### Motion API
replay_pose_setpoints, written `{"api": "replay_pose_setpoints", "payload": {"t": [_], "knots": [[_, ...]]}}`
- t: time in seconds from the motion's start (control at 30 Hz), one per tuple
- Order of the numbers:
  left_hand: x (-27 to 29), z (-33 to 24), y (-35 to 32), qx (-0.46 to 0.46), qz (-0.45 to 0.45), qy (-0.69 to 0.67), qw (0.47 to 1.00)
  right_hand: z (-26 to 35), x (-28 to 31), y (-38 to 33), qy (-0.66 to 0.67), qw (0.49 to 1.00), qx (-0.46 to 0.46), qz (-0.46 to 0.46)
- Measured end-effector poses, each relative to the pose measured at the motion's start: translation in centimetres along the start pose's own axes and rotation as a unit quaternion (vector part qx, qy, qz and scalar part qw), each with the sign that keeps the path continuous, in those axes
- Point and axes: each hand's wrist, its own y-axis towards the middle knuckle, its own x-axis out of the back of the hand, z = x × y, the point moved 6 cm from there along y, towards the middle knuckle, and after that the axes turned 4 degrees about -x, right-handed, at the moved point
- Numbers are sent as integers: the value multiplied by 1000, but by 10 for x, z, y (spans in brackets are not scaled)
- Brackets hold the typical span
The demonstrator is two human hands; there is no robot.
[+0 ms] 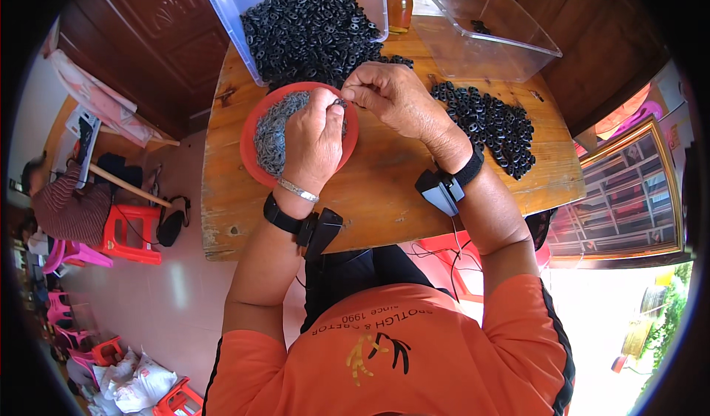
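My left hand (pixel 314 136) is over the right side of a red bowl (pixel 251 157), thumb and forefinger pinched on a small dark oval piece (pixel 339 102). Many small grey metal-looking pieces (pixel 271 133) fill the bowl. Just right of the bowl's rim, my right hand (pixel 393 99) has its thumb and forefinger closed in a pinch close to the left fingertips. Whatever those right fingers hold is too small to make out. Both wrists wear black straps with small devices.
A tipped clear bin (pixel 222 9) spills black two-holed oval pieces (pixel 310 31) behind the bowl. More black pieces (pixel 488 124) lie at right on the wooden table (pixel 384 194). A clear tub (pixel 473 53) and a jar of amber liquid (pixel 400 11) stand behind. Another person (pixel 74 209) sits at left.
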Motion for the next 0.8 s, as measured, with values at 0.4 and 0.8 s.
{"api": "replay_pose_setpoints", "payload": {"t": [0.4, 0.8], "knots": [[0, 0, -1, 13, 9, 8, 1000, 1, -1, -1, -37, 999, 17, 2], [-1, 7, 0, 29, 5, 17, 999, 2, 0, -1, -36, 999, 11, -5]]}}
